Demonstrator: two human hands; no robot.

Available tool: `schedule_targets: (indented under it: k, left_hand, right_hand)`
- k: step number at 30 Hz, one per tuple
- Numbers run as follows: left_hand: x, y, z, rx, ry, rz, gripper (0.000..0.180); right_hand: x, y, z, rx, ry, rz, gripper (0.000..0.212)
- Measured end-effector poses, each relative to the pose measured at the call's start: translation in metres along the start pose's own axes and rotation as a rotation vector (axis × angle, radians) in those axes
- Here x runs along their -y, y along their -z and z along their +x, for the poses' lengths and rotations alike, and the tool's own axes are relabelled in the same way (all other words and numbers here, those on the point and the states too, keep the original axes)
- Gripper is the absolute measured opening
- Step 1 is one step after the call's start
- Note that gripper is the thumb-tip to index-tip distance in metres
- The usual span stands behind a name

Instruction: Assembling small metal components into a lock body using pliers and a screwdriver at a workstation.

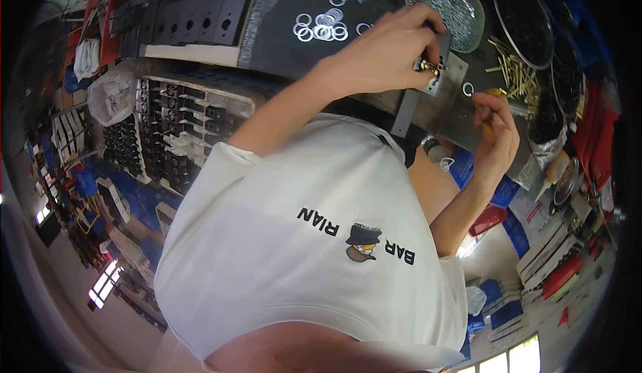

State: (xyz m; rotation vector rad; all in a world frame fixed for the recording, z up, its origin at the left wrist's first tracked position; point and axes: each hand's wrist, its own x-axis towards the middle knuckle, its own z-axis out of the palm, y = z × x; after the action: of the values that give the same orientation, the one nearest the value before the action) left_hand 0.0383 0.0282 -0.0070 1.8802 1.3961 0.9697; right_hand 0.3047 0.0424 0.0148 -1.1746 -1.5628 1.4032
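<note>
Item one: our left hand point(384, 52), at about one o'clock from the picture's centre, fingers curled together and pinching a small brass-coloured fitting point(430, 67) against a grey metal plate point(447, 82); the fingertips close tightly over the part, thumb hidden beneath. Item two: our right hand point(498, 132), at roughly two o'clock, loosely curled with the fingers bent inward, gripping a yellow-handled tool point(496, 93) whose shaft is mostly hidden by the fingers; we cannot tell how firmly it is held. Item three: the grey plate itself, resting on the dark table point(281, 25), just between the two hands, with a single steel washer point(467, 89) lying on it beside the right hand. Item four: a scatter of flat steel rings point(321, 27) at twelve o'clock on the table. Item five: a green tray of small silver parts point(445, 5) at one o'clock, just above the left hand. Item six: a pile of brass pins point(515, 72) at two o'clock, near the right hand. Item seven: black perforated plates point(197, 9) at eleven o'clock, well apart from both hands.
</note>
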Motion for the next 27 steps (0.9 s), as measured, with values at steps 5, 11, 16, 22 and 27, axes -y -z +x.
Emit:
schedule_targets:
  k: [5,11,16,22,27]
  left_hand:
    - [-0.006,0.005,-0.003,0.044,0.172,-0.257,0.019]
    - [-0.003,0.030,-0.024,-0.211,0.325,-0.665,0.022]
    - [0.073,0.084,-0.053,-0.412,0.570,0.212,0.018]
    - [0.090,0.079,-0.072,-0.510,0.213,0.736,0.018]
    - [0.080,0.057,-0.063,-0.322,0.213,0.485,0.024]
  right_hand:
    - [0.000,-0.001,0.000,-0.015,-0.017,-0.002,0.045]
    - [0.000,-0.002,0.003,-0.011,-0.018,0.031,0.043]
    - [0.000,-0.002,0.005,-0.008,-0.009,0.039,0.041]
    - [0.001,-0.001,0.004,0.006,-0.017,0.007,0.040]
    - [0.003,-0.004,0.004,-0.001,-0.039,-0.021,0.040]
